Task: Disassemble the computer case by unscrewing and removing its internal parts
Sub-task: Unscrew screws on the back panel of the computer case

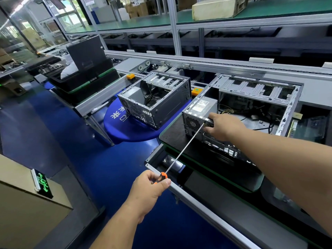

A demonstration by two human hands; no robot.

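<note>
An open grey computer case [260, 94] lies on a black pallet [176, 133] on the conveyor, its rear panel facing me. The grey power supply [201, 108] sits in its near left corner. My left hand [150, 187] grips the orange-and-black handle of a long screwdriver [183, 150]. The shaft runs up and right, and its tip meets the rear panel just beside the power supply's fan grille. My right hand [222, 126] grips the case's rear top edge right next to the tip. Loose cables lie inside the case.
A second, emptied case [154, 101] stands on a round blue stool top [125, 128] to the left. Black trays and a dark panel [84, 69] are stacked further left. An aluminium rail [197, 200] runs along the near edge. A cardboard box [27, 203] stands at lower left.
</note>
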